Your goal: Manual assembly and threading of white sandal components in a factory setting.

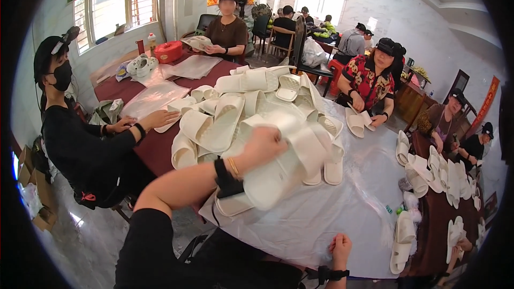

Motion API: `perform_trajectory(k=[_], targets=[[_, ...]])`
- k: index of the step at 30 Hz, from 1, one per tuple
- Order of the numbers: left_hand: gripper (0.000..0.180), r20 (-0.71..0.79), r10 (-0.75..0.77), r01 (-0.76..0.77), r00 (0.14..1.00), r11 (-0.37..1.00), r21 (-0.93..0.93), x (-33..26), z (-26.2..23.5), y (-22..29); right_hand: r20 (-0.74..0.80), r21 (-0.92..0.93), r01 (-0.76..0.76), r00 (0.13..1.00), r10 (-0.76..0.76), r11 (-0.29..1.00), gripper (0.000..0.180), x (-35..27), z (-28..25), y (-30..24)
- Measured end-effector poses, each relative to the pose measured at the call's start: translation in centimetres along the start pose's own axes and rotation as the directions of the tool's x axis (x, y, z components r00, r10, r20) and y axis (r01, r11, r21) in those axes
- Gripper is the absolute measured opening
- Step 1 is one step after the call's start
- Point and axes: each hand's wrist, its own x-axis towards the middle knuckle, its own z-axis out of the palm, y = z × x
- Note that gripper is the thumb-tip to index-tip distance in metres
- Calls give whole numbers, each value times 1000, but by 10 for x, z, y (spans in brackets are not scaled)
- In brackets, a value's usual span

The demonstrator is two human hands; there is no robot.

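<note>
My left hand point(265, 146) reaches over the near side of a heap of white slippers point(249, 83), fingers closed. It seems to grip a white slipper point(270, 182), smeared by motion, whose broad strap points to the right. The exact grip is hard to see because of the blur. Another white slipper point(234, 206) lies partly under it at the table's near edge. Low on the right, my right hand point(340, 249) is curled closed by the clear plastic sheet point(310, 235) at the table edge. Whatever is inside those fingers is hidden.
People sit around the table at left, back and right, some handling slippers point(356, 123). Plastic bags point(155, 99) and a red round container point(168, 52) lie at the back left. A dark red table point(431, 214) on the right bears rows of slippers point(402, 238).
</note>
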Motion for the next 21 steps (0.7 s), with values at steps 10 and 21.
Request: perform_trajectory(k=[10,21], targets=[[47,-37,14,2,999,914,406,99,-56,-191,-68,3,-6,998,6,1000,23,-15,-2,-8],[41,-86,157,-123,984,942,313,57,-38,-219,-369,-419,52,903,-222,907,20,4,-84,-34]])
